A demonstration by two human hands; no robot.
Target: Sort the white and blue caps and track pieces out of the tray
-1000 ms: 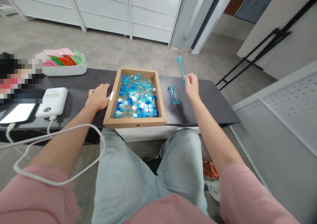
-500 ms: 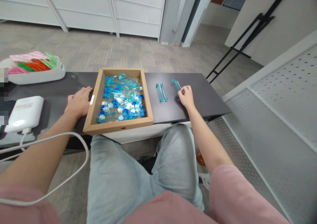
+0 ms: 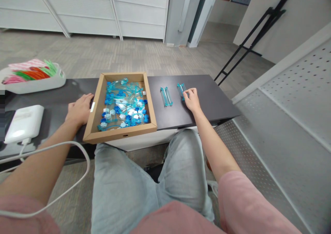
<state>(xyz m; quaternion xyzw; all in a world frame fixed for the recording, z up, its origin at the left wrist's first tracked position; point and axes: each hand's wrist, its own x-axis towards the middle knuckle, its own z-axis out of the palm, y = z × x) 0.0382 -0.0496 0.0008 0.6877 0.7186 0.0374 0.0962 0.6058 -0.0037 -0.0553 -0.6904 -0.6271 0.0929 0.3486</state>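
Observation:
My left hand (image 3: 79, 110) lies on the dark tabletop with its fingers stretched out, against the left side of a shallow cardboard box (image 3: 86, 129). Inside the box is a jumble of clear turquoise plastic pieces (image 3: 129, 89) and small blue and white faceted pieces (image 3: 122, 117). To the right of the box, my right hand (image 3: 191, 99) has its fingertips closed on the near end of a clear turquoise plastic piece (image 3: 181, 88), which lies on the tabletop. A similar long turquoise piece (image 3: 166, 97) rests between that hand and the box, slanted and untouched.
A white bin (image 3: 38, 85) with colourful bundled items stands at the far left of the table (image 3: 214, 103). Nearer sits a white power bank or adapter (image 3: 25, 123), its white cable (image 3: 84, 151) looping over my left forearm. A perforated panel (image 3: 289, 123) borders the right side.
The turquoise piece under my right hand has turned and now lies flatter, showing more of its width. My left hand stays by the box. The view has shifted slightly.

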